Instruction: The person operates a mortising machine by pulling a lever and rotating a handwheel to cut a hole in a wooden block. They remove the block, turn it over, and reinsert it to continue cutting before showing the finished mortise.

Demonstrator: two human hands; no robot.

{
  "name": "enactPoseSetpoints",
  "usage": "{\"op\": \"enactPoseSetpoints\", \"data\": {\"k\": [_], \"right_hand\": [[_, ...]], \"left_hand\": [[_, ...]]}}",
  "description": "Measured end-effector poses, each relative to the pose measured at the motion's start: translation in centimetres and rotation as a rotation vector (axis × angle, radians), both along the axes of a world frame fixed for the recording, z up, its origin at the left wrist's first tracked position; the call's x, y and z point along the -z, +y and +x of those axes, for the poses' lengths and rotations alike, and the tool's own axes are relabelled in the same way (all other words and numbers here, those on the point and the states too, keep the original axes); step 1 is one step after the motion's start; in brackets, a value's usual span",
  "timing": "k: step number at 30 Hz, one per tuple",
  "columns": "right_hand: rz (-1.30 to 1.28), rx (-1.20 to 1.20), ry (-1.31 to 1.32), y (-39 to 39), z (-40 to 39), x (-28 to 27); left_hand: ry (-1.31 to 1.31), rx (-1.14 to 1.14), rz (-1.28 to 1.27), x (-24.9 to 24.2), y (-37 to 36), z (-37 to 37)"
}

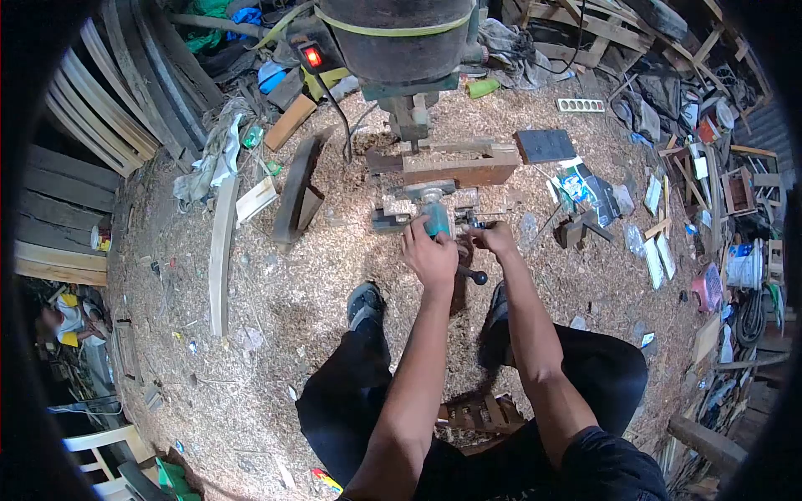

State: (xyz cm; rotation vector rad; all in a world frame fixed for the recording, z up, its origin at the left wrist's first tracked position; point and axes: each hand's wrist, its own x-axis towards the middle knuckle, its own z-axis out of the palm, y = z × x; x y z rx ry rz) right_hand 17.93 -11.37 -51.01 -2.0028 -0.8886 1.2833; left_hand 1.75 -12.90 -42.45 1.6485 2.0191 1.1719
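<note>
My left hand (430,259) is closed round a teal metal part (436,220) just in front of a round metal wheel (430,195). My right hand (499,239) sits to its right, fingers bent round a small dark fitting (476,224); its exact kind is hard to see. Below the hands a lever ends in a black ball knob (479,277). Beyond them a reddish-brown wood block (461,169) lies across the machine, under a metal bit (413,144) coming down from the large dark machine head (397,37).
A lit red switch (312,56) hangs beside the machine head. Wood shavings cover the floor. Long planks (224,250) and a dark curved timber (296,184) lie left. A dark flat block (545,145) and power strip (581,106) lie right. Another person (77,321) sits far left.
</note>
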Motion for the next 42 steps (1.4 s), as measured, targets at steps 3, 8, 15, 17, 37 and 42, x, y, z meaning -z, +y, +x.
{"op": "enactPoseSetpoints", "data": {"k": [3, 8, 15, 17, 37, 42], "right_hand": [[0.237, 0.098, -0.584, -0.4, -2.6, 3.4], [0.067, 0.164, 0.442, -1.3, -0.3, 2.0], [0.329, -0.021, -0.558, -1.8, -3.5, 2.7], [0.358, -0.071, -0.441, -1.2, -2.7, 1.7], [0.151, 0.303, 0.607, -0.2, -1.7, 5.0], [0.183, 0.32, 0.477, -0.3, -3.1, 4.0]], "left_hand": [[-0.018, 0.004, 0.013, -0.2, 0.0, 0.1], [-0.005, -0.002, 0.031, -0.4, -0.1, -0.1], [-0.025, 0.019, 0.036, 0.0, 0.0, -0.1], [-0.014, 0.017, -0.004, -0.2, 0.1, -0.1], [-0.503, -0.043, 0.323, 3.0, 2.1, -2.4], [-0.7, -0.15, 0.306, 3.1, 2.4, -2.9]]}}
